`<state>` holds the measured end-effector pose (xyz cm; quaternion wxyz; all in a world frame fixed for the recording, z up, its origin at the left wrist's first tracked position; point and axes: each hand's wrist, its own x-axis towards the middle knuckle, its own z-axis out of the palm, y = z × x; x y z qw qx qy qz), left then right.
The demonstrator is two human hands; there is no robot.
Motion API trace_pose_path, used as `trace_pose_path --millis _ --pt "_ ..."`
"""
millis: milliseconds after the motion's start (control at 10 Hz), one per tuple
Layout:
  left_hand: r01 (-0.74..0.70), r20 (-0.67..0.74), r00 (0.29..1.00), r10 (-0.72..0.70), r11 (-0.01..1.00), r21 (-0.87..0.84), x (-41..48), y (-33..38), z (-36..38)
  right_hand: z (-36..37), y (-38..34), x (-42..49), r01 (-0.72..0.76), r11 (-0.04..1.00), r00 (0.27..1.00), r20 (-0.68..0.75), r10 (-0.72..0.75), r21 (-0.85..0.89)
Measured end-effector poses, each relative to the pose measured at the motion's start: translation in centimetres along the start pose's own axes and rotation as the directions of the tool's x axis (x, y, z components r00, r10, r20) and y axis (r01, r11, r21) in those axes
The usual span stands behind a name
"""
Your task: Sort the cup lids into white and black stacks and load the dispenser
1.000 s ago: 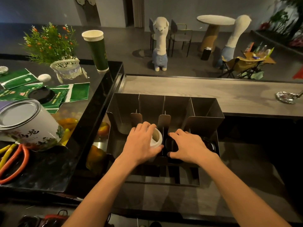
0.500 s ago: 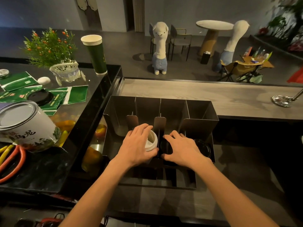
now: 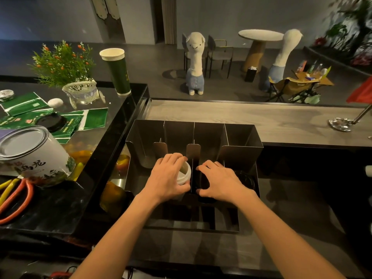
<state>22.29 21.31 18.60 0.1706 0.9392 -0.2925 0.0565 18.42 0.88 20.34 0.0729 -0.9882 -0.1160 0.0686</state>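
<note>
- The left hand (image 3: 170, 176) is wrapped round the white stack (image 3: 186, 172) of thin round plastic cup lids, with the thumb on the near side and the fingers hooked over the far rim. The stack sits in the second slot from the left of the dispenser (image 3: 241, 137), a brushed stainless-steel box split up by flat sheet dividers.
- The right hand (image 3: 221, 181) is clawed over the black stack (image 3: 203, 185) of matching plastic lids in the next slot along, just across one divider. That slot is pretty dark, so the grip is probably closed on the lids, but where the fingertips land can't be made out.
- Another dark round lid (image 3: 246, 179) can be seen in the far-right slot. One loose black lid (image 3: 51, 122) is lying on the green paper packets (image 3: 92, 119) over on the glossy black worktop (image 3: 60, 204).
- Handling-wise, these lids would be expected to be super light, a bit flexy and slick. Nested stacks like this tend to fan out or slip apart if only one end is squeezed.
- They're best held by the sides, across the full depth of the stack, with gentle pressure, since thin rims get crushed easily.
- The dividers look hard and thin-edged and sit close to the knuckles, so a straight lift or push along the slot is called for.
</note>
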Motion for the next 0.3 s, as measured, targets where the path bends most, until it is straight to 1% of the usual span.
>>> trace_pose_path --millis 100,200,300 --pt "-0.046 0.061 0.997 0.049 0.998 -0.04 0.16 -0.17 -0.54 -0.63 0.38 0.09 0.051 0.998 0.997 0.065 -0.052 0.021" --pt "-0.09 0.073 0.993 0.095 0.994 -0.067 -0.02 -0.82 -0.53 -0.46 0.97 -0.14 0.069 0.994 0.994 0.082 -0.076 0.079" --pt "-0.077 0.033 0.996 0.08 0.994 -0.074 -0.2 -0.39 -0.76 -0.25 1.08 -0.23 0.052 0.994 0.998 0.039 -0.056 0.098"
